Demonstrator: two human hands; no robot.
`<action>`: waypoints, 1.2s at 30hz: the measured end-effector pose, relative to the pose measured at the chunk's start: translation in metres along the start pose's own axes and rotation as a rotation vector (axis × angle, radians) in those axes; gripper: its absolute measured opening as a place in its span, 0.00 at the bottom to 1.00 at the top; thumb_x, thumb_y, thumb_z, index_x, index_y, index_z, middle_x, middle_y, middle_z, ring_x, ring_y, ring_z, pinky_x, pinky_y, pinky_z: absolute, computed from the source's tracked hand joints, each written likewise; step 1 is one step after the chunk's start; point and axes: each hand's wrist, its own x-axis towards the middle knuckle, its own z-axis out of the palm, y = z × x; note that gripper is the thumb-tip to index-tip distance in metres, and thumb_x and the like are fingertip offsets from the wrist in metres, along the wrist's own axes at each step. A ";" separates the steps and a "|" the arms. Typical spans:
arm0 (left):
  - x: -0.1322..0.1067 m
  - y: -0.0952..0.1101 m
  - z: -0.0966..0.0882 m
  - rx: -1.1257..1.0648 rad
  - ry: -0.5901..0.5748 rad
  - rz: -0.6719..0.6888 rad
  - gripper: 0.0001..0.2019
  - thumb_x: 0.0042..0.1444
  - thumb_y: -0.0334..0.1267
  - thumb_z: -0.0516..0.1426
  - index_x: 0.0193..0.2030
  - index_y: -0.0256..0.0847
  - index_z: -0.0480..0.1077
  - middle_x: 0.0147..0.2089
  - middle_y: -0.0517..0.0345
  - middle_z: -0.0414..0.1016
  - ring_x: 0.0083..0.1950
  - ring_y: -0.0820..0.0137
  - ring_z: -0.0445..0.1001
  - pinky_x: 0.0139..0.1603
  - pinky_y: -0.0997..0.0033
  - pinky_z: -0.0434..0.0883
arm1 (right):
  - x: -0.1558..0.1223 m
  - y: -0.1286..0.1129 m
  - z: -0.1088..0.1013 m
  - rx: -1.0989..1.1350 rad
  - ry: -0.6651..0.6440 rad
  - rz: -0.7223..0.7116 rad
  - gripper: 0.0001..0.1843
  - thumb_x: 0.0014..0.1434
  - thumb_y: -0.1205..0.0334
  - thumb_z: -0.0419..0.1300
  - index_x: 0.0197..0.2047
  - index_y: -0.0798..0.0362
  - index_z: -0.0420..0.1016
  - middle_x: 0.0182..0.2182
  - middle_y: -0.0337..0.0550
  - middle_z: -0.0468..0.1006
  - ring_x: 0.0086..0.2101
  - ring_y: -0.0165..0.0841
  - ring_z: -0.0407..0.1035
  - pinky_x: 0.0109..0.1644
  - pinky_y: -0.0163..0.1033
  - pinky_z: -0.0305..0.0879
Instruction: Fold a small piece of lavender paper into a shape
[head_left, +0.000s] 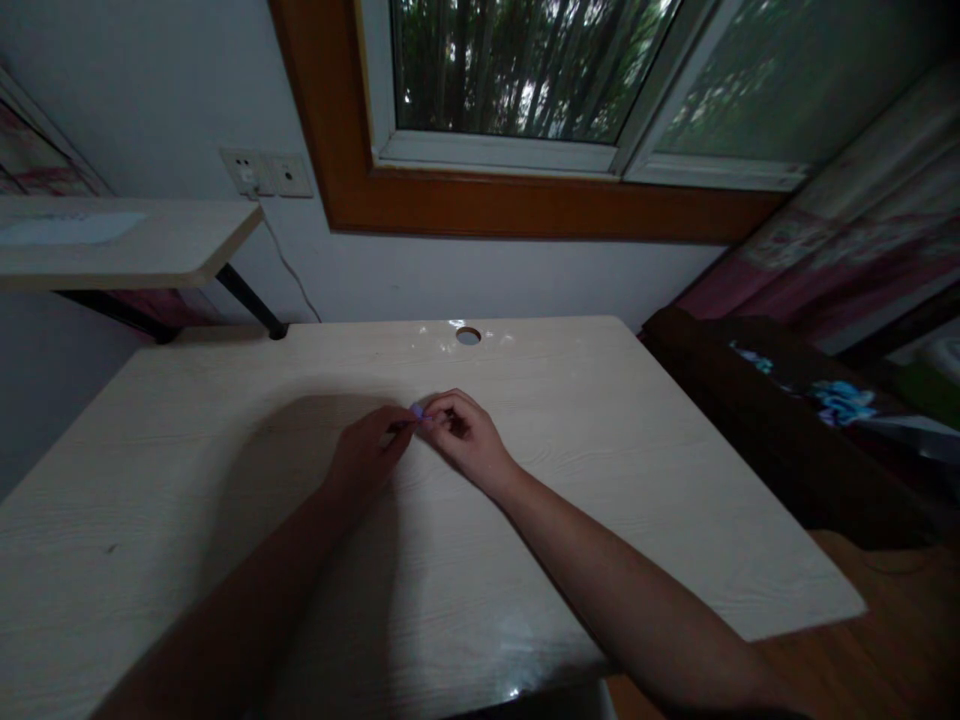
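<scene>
A small purple piece [417,411] shows between my fingertips over the middle of the table; it is too small and dim to name its kind. My left hand [369,445] is closed, its thumb and forefinger pinching the piece from the left. From the right, my right hand [466,432] pinches it too, with the other fingers curled in. Both hands are close together and low over the pale wood-grain table [600,430]. Most of the piece is hidden by the fingers.
A round cable hole [468,337] lies near the table's back edge. At the left stands a raised shelf [135,240] on black legs, with a white cable [289,265] behind it. Right of the table is a dark surface with a blue cloth-like item [844,400].
</scene>
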 end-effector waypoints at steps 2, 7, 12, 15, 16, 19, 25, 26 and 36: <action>0.000 0.000 0.000 -0.011 -0.008 -0.012 0.06 0.62 0.39 0.56 0.42 0.42 0.73 0.39 0.56 0.80 0.38 0.69 0.80 0.43 0.70 0.76 | 0.000 -0.002 0.000 -0.012 -0.001 -0.025 0.04 0.61 0.60 0.62 0.39 0.50 0.76 0.37 0.42 0.74 0.33 0.30 0.68 0.35 0.36 0.65; -0.001 -0.002 0.001 -0.113 -0.029 -0.092 0.08 0.62 0.43 0.57 0.42 0.42 0.73 0.40 0.56 0.80 0.39 0.69 0.80 0.41 0.71 0.76 | 0.001 -0.009 -0.003 -0.029 0.011 -0.058 0.04 0.62 0.60 0.62 0.37 0.49 0.78 0.36 0.44 0.76 0.37 0.33 0.70 0.39 0.38 0.67; -0.002 0.001 0.001 -0.279 -0.031 -0.204 0.12 0.62 0.47 0.57 0.42 0.41 0.72 0.37 0.56 0.80 0.38 0.68 0.81 0.40 0.72 0.76 | 0.002 -0.005 -0.002 0.003 0.024 -0.038 0.05 0.61 0.59 0.63 0.35 0.50 0.78 0.34 0.43 0.76 0.38 0.33 0.70 0.42 0.39 0.66; -0.002 0.003 0.001 -0.292 -0.014 -0.249 0.13 0.61 0.47 0.58 0.45 0.41 0.70 0.40 0.54 0.81 0.40 0.67 0.81 0.38 0.72 0.76 | 0.001 0.001 -0.001 0.047 0.023 0.039 0.07 0.61 0.56 0.64 0.36 0.50 0.78 0.33 0.42 0.76 0.36 0.33 0.70 0.41 0.39 0.66; -0.002 0.004 0.001 -0.293 -0.012 -0.264 0.13 0.61 0.47 0.58 0.46 0.41 0.69 0.41 0.54 0.81 0.40 0.67 0.81 0.37 0.72 0.76 | 0.000 0.002 0.000 0.087 0.020 0.077 0.08 0.61 0.55 0.64 0.38 0.50 0.77 0.33 0.41 0.76 0.35 0.32 0.70 0.40 0.39 0.66; -0.001 0.006 0.000 -0.315 -0.009 -0.281 0.15 0.61 0.47 0.57 0.50 0.42 0.67 0.41 0.54 0.81 0.42 0.66 0.81 0.38 0.72 0.76 | 0.000 0.004 0.002 0.228 0.017 0.170 0.12 0.59 0.53 0.65 0.43 0.50 0.75 0.33 0.40 0.76 0.34 0.31 0.71 0.40 0.38 0.67; 0.000 0.007 -0.002 -0.332 0.003 -0.266 0.14 0.63 0.44 0.55 0.53 0.41 0.66 0.37 0.56 0.80 0.37 0.69 0.80 0.39 0.73 0.74 | 0.000 0.005 0.005 0.274 -0.016 0.210 0.22 0.51 0.54 0.71 0.48 0.48 0.73 0.35 0.39 0.76 0.34 0.30 0.70 0.37 0.36 0.67; 0.000 0.006 -0.002 -0.329 -0.001 -0.266 0.14 0.63 0.44 0.55 0.53 0.42 0.66 0.36 0.57 0.80 0.37 0.69 0.79 0.39 0.73 0.74 | 0.000 0.006 0.006 0.264 -0.017 0.213 0.22 0.50 0.55 0.71 0.48 0.48 0.73 0.36 0.39 0.76 0.34 0.30 0.70 0.37 0.36 0.67; -0.002 0.003 -0.001 -0.404 -0.040 -0.270 0.15 0.64 0.44 0.54 0.55 0.42 0.66 0.37 0.56 0.81 0.38 0.68 0.79 0.40 0.71 0.72 | 0.003 0.008 0.002 0.341 -0.008 0.278 0.15 0.51 0.55 0.71 0.40 0.51 0.77 0.32 0.39 0.78 0.33 0.31 0.72 0.40 0.38 0.68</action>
